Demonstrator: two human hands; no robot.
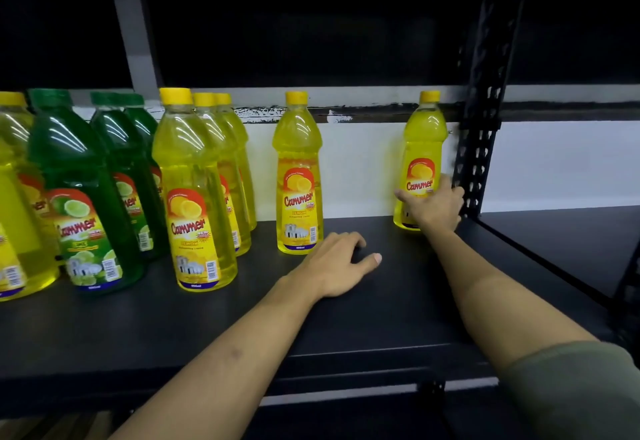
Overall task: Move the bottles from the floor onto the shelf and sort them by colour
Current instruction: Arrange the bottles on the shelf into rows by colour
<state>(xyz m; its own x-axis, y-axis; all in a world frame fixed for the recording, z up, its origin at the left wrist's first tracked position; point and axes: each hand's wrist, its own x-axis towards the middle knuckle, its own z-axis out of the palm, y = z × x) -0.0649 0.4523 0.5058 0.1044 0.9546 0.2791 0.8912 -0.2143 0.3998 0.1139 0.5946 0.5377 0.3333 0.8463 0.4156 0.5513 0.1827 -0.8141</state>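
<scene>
**Right hand on the far yellow bottle, left hand resting on the shelf**

The right hand [434, 205] wraps its fingers around the lower body of a yellow bottle [424, 148] that stands upright at the back right of the black shelf [207, 328], just beside the perforated upright post [483, 121]. The left hand [341, 263] holds nothing; it lies palm down on the shelf with fingers loosely bent, just in front of a lone yellow bottle [298, 176]. Further left stand a row of yellow bottles [194, 190] and then green bottles [79, 190], all upright.
</scene>
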